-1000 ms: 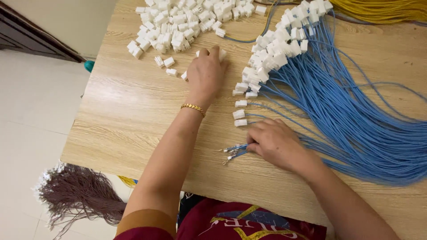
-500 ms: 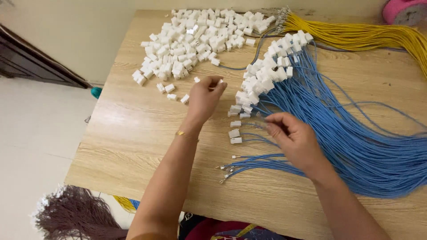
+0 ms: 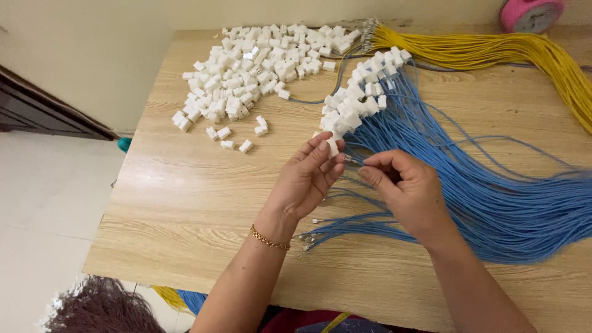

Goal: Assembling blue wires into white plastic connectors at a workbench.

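Head view: over the pale wooden table [image 3: 185, 203], the left hand [image 3: 305, 179] pinches a small white plastic connector housing [image 3: 333, 145] between thumb and fingertips. The right hand [image 3: 404, 188] pinches the metal-tipped end of a thin blue wire [image 3: 353, 160] just beside it. Judging by this, insertion is under way; the tip must line up with the housing's slot.

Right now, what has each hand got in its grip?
Left hand: closed on a white connector.
Right hand: pinching the end of a blue wire toward that connector.
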